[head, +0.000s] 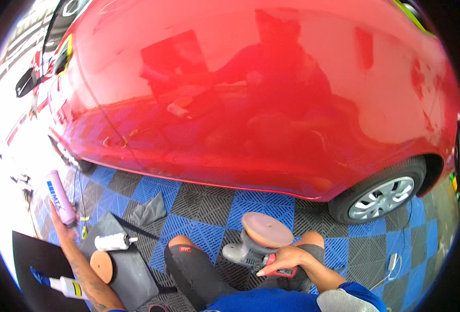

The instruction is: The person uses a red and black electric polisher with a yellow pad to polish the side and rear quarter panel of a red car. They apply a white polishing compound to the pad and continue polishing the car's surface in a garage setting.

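My left hand (61, 228) is raised at the left, wrapped around a lilac plastic bottle (59, 197) with large blue lettering. The bottle leans, its dark cap end toward the bottom of the picture. In front of my lap, my right hand (292, 257) grips the red and black body of a power polisher (249, 249). Its round polishing pad (268, 229) faces up, apart from the car, with a pinkish tint on its face. Beyond both hands stands the glossy red side panel (222, 132) of a car, mirroring the person and the floor.
A dark grey mat or seat (134, 277) at the left bears a white bottle (112, 241) and an orange foam pad (101, 266). Near it are a spray bottle (68, 288) and a grey cloth (150, 210). The car's wheel (381, 198) and a cable (393, 269) are at the right.
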The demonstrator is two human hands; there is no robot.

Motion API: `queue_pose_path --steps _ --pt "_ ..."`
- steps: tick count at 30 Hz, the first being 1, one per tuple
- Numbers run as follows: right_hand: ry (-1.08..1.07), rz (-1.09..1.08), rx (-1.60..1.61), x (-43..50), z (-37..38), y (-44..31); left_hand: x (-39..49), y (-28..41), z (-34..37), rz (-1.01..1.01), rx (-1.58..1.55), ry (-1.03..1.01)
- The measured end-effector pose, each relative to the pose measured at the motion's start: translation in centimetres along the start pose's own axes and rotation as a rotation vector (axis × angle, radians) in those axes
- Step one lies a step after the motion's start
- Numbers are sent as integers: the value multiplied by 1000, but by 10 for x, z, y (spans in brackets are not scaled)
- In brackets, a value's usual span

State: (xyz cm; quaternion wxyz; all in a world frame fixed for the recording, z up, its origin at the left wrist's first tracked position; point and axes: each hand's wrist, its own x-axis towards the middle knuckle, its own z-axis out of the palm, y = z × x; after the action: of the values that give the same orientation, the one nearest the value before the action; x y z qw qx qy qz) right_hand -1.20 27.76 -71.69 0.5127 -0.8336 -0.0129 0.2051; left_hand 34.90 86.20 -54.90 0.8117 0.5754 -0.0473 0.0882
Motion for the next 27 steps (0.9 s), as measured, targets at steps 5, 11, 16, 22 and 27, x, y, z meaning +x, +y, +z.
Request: queue_pose_path --steps 5,11,16,22,27 --pt "267 168 -390 -2 20 -7 -58 -91 173 -109 -675 -606" --pt "282 240 -488 -10 8 -26 -133 -135 315 -353 -654 -474" --pt "412 334 -584 -18 0 -19 -158 -85 339 324 -738 -686" --pt "524 311 -522 -18 16 4 -237 -175 391 36 -486 -951" --pt "423 356 -545 -14 21 19 -231 -208 399 -144 -564 -856"
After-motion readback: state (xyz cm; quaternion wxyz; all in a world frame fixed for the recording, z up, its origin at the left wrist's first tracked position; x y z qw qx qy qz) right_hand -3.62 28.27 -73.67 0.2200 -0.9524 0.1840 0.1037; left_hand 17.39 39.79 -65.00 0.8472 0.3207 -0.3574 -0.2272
